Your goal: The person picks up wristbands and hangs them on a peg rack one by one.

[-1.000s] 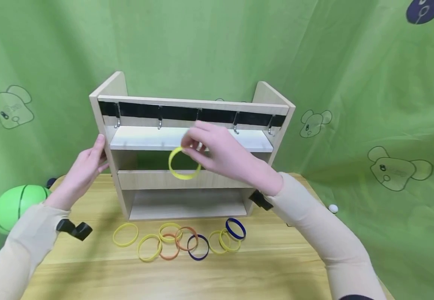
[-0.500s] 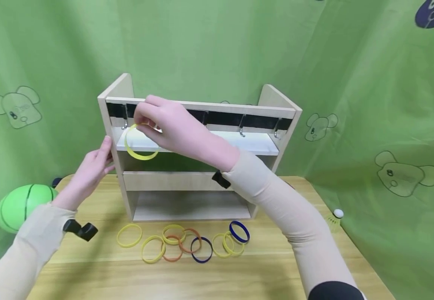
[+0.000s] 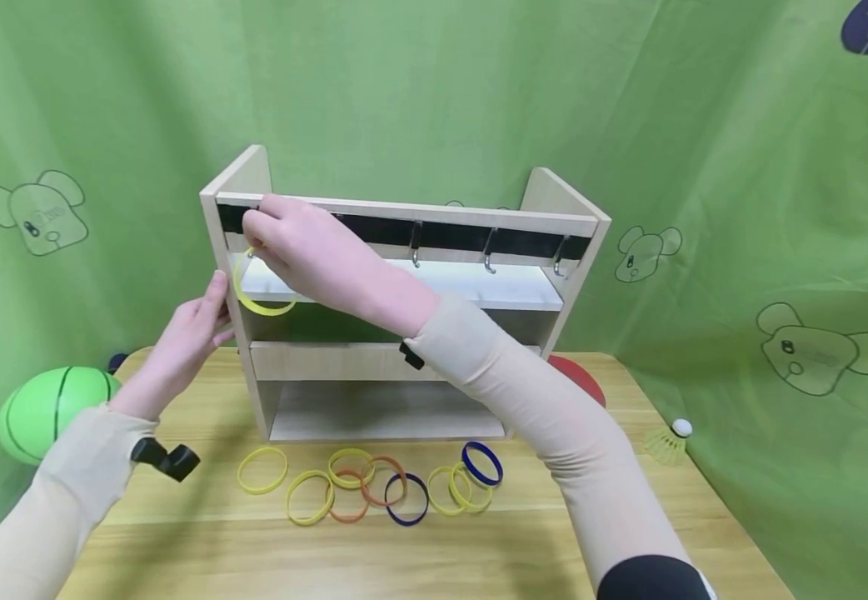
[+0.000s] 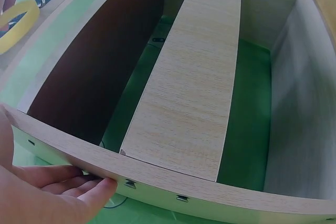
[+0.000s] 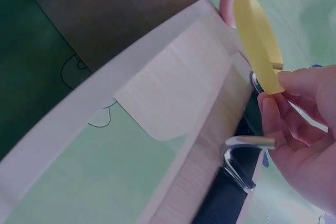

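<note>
My right hand (image 3: 306, 246) pinches a yellow wristband (image 3: 261, 310) between thumb and fingertips, in front of the leftmost hook of a wooden rack (image 3: 329, 362). Seen from the right wrist, the wristband (image 5: 257, 45) overlaps that metal hook (image 5: 255, 82); I cannot tell whether it is looped over it. My left hand (image 3: 192, 333) rests against the rack's left side, thumb along the front edge. In the left wrist view its fingers (image 4: 97, 192) lie on the side panel's outer face. Several loose yellow, orange and blue wristbands lie on the table before the rack, including a blue wristband (image 3: 488, 481).
More hooks line the rack's black strip (image 3: 452, 237) to the right. A green ball (image 3: 52, 412) sits at the table's left. A red object (image 3: 580, 379) is partly hidden behind my right arm, and a shuttlecock (image 3: 668, 442) lies near the right edge. A green curtain (image 3: 419, 92) hangs behind.
My right hand has carried the yellow wristband leftward and up, from the rack's middle to the leftmost hook. The left hand stays against the rack's side. The head view has shifted slightly.
</note>
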`<state>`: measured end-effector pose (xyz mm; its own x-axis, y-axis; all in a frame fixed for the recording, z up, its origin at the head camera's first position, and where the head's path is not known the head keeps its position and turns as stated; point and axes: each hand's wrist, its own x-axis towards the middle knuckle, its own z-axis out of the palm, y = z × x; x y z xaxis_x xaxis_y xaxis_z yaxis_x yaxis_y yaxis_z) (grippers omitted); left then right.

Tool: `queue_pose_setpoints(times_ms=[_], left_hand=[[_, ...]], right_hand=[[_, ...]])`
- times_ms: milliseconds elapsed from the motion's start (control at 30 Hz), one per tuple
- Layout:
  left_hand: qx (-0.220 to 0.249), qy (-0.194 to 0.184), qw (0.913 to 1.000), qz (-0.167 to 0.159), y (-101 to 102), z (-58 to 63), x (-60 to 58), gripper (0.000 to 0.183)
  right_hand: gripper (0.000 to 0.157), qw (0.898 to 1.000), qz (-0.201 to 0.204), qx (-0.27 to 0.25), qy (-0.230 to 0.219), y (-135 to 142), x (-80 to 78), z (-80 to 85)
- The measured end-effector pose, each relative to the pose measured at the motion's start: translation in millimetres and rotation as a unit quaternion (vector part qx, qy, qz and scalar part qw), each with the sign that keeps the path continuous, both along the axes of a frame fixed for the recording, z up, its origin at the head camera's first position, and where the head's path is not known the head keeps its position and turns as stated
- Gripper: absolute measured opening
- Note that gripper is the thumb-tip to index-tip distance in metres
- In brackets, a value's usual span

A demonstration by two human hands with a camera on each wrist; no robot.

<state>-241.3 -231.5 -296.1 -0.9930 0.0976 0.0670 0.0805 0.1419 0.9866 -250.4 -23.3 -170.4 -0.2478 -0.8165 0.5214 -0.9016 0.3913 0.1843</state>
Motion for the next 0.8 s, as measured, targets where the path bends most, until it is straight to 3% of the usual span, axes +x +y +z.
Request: queue_pose_setpoints(times_ms=[300,800], left_hand=[[-0.018,0.009,0.9998,0.004,0.7,0.7,1.1,0.089],[0.015,-0.008,0.9999,-0.001,0.4,1.2,0.4,0.093]], right_hand=[[0.023,0.998,-0.042,0.028,0.038,-6.0,-2.8,-5.4],[0.024,0.991,-0.097,0.070,0.067,-14.0,0.8,-0.8]])
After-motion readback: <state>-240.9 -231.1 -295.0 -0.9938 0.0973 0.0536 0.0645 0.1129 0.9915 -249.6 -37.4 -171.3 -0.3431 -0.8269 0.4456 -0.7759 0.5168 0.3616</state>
